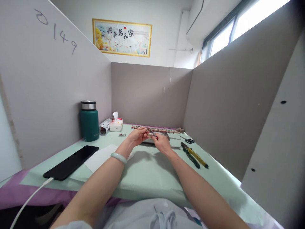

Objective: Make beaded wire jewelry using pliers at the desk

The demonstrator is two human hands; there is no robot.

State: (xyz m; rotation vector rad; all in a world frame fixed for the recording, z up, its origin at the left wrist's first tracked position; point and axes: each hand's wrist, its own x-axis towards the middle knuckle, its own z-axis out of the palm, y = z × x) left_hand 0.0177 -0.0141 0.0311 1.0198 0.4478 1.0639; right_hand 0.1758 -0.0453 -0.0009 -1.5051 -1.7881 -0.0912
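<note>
Both of my hands meet over the far middle of the pale green table [143, 178]. My left hand [137, 136] is pinched shut on a small bead piece that I cannot make out clearly. My right hand [162, 143] is closed round a small pair of pliers [152, 132] whose tip points at what the left hand holds. A pale bangle [118, 157] sits on my left wrist. Just behind the hands a long beaded strand [157, 129] lies along the back of the table, above a flat grey tray [164, 135].
A black phone [71, 162] on a white cable lies at the left beside white paper [100, 157]. A green flask [89, 121], a tissue pack [116, 124] and small rings [122, 135] stand at the back left. Scissors [188, 140] and yellow-handled pliers [195, 156] lie right. Grey partitions enclose the table.
</note>
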